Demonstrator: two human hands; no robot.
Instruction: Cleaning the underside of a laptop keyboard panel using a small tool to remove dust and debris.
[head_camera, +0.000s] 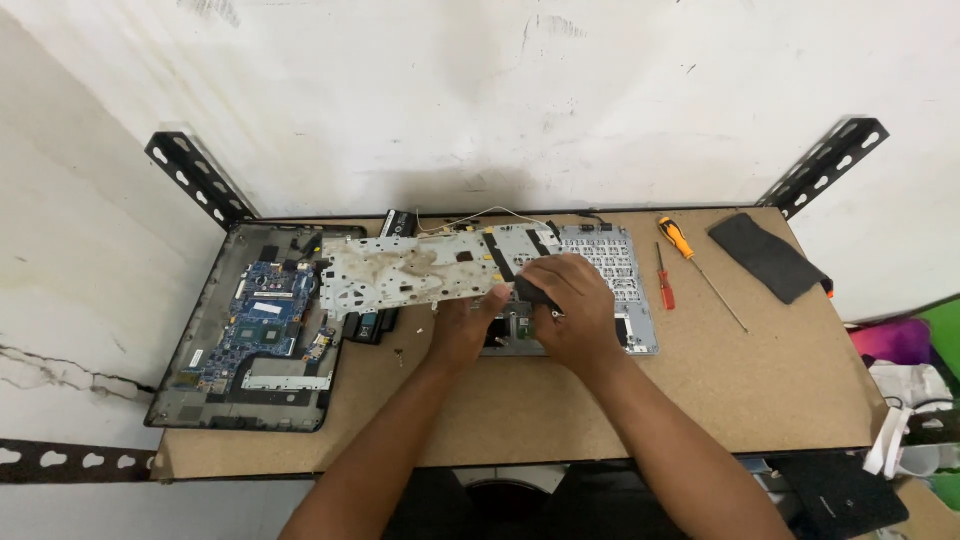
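A silver laptop top cover (628, 262) lies upside down at the middle of the bench. A stained metal keyboard backplate (400, 270) is tilted up off it, leaning left. My left hand (462, 325) grips the plate's lower edge from underneath. My right hand (565, 295) rests over the plate's right end, fingers curled on a dark strip there. The area under my hands is hidden.
A black laptop base (200, 395) with a blue circuit board (262, 320) lies at the left. An orange-handled screwdriver (690, 255), a small red screwdriver (664, 280) and a dark cloth (768, 256) lie at the right. A black battery-like part (372, 326) sits between base and cover.
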